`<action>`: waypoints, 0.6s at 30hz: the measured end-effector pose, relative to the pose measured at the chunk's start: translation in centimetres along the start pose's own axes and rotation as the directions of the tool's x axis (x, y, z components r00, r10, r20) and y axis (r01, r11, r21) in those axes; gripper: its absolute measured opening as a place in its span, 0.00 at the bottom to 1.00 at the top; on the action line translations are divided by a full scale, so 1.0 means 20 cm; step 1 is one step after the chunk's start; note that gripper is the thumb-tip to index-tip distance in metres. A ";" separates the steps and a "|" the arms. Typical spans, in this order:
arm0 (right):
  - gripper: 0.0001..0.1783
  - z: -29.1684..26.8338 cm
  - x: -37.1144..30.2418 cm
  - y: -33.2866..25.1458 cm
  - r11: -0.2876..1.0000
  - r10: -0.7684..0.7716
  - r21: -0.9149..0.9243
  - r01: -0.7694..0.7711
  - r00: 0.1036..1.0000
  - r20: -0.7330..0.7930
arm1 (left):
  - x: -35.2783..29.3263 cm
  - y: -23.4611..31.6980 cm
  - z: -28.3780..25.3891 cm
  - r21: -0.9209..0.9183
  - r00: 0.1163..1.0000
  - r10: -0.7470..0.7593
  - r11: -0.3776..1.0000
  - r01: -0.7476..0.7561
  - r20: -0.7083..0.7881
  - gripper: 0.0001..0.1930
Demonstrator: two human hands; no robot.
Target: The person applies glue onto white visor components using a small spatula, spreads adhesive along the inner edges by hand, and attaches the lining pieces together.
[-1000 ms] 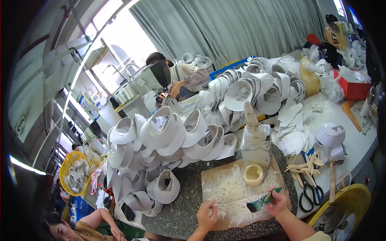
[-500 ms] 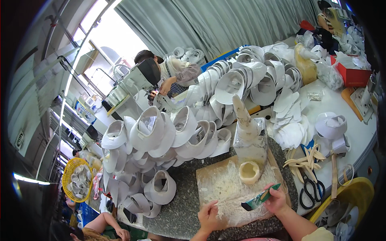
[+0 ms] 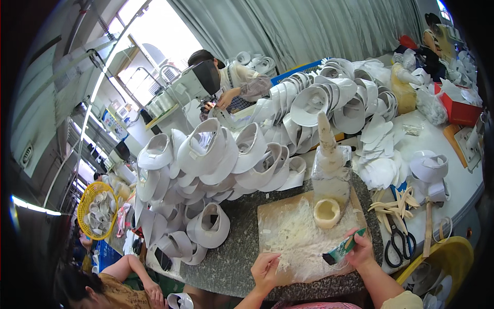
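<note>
My right hand point(image 3: 362, 253), at the right edge of the board, is closed around a flat brush point(image 3: 341, 250) with a green handle and dark bristles. The bristles point left, over the board. My left hand point(image 3: 265, 270) is at the board's lower left edge, its fingers curled and pinched together; what they hold, if anything, does not show. Whitish dried residue covers much of the tan board point(image 3: 271, 219). Beyond the brush stands a grimy, pale container point(image 3: 330, 188) with a round opening low on its near side and a tapered top.
White shoe uppers point(image 3: 208, 154) are heaped left and behind. Flat white pieces point(image 3: 378, 154), tan strips point(image 3: 393, 203), black scissors point(image 3: 397, 244) and a hammer point(image 3: 428, 229) lie right. A yellow basin point(image 3: 447, 262) stands lower right. One co-worker point(image 3: 123, 288) sits lower left; another point(image 3: 234, 85) works at a machine.
My view has shifted, so the whole scene sits further right and mostly higher. The brush remains in my right hand. A white upper now shows beside the lower-left co-worker's hand.
</note>
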State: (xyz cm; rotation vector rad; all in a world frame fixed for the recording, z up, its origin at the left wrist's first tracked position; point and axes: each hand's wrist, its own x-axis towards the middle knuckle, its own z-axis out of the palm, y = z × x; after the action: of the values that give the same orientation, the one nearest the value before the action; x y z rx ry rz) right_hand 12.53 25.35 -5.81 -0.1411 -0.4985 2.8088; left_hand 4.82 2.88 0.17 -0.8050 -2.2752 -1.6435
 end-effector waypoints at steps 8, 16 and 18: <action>0.07 0.00 0.03 -0.01 0.999 -0.031 -0.026 0.029 0.997 -0.066 | -0.08 0.04 -0.03 -0.016 0.997 -0.040 0.999 0.041 0.072 0.07; 0.08 0.02 0.01 0.00 0.998 -0.034 -0.055 0.032 0.999 -0.035 | -0.17 0.11 -0.05 -0.163 0.960 -0.181 0.976 0.147 -0.214 0.06; 0.08 0.01 0.00 0.00 0.996 -0.039 -0.077 0.035 0.998 -0.048 | -0.24 0.05 -0.12 -0.094 0.964 -0.253 0.965 0.245 -0.086 0.07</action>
State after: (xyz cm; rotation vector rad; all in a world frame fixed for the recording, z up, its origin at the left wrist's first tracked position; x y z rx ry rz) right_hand 12.52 25.35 -5.53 -0.2142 -0.5908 2.7439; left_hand 8.98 -0.50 -0.37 -0.4563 -2.3306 -1.8493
